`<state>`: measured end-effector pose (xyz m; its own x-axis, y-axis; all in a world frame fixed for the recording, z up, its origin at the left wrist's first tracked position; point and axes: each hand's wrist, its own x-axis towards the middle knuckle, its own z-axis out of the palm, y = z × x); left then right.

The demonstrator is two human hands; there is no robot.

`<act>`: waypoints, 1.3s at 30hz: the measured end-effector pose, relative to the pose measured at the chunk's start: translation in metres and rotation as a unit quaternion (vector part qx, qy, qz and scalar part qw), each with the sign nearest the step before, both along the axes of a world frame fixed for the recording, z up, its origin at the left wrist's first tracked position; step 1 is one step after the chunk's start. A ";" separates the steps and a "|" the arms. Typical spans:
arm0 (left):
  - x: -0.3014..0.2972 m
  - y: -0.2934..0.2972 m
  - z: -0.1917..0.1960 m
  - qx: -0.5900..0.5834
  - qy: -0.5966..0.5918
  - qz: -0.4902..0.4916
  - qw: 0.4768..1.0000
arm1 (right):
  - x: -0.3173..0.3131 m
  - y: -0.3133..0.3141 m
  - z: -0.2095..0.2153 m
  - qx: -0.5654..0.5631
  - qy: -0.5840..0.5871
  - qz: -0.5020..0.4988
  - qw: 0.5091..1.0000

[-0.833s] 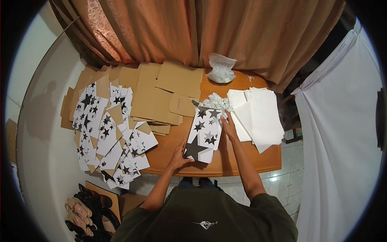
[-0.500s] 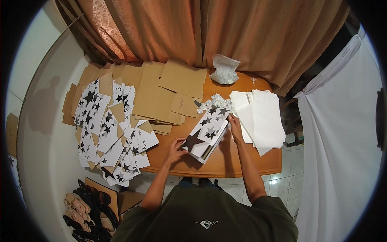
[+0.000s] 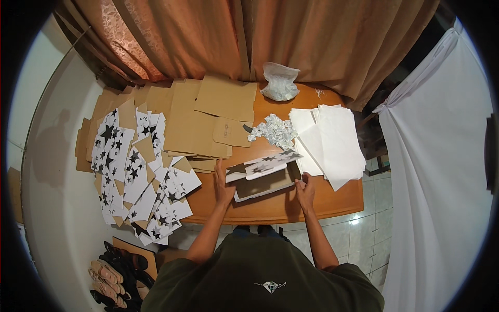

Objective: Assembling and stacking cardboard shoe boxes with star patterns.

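Head view: my right hand (image 3: pixel 305 191) has its fingers closed on the near right corner of the box (image 3: pixel 266 193); my left hand (image 3: pixel 224 188) stands half-open against the left end, and I can't tell whether that grip clasps or merely braces. The box lies between them, lid (image 3: pixel 267 165) raised, over the counter (image 3: pixel 332 202) near its front edge. Uneven squeezing, I judge, could buckle the card or let the lid flop down; too strong a forward push might scatter the packets (image 3: pixel 275 131) beyond. Both forearms reach forward from the sleeves, leaning toward each other.
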<state>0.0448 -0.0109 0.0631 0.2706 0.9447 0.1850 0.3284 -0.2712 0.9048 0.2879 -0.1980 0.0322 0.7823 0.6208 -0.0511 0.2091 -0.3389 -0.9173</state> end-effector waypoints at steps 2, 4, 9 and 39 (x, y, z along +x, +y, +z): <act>-0.017 -0.002 -0.002 0.028 0.009 -0.009 1.000 | -0.008 0.013 0.020 -0.010 -0.054 0.005 0.998; -0.031 -0.002 -0.005 0.041 0.026 -0.048 0.998 | -0.007 0.033 0.058 0.067 -0.087 0.013 0.994; -0.020 0.032 -0.007 -0.019 -0.066 -0.056 0.996 | 0.050 0.074 0.048 0.088 -0.238 0.125 0.959; 0.054 0.048 0.002 0.166 0.366 -0.249 0.881 | -0.009 0.097 0.024 -0.199 -0.382 0.274 0.860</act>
<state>0.0988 0.0368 0.0648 0.7973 0.6028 0.0323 0.5573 -0.7557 0.3440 0.2790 -0.1013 0.0558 0.2775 0.9593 0.0528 0.9274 -0.2531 -0.2753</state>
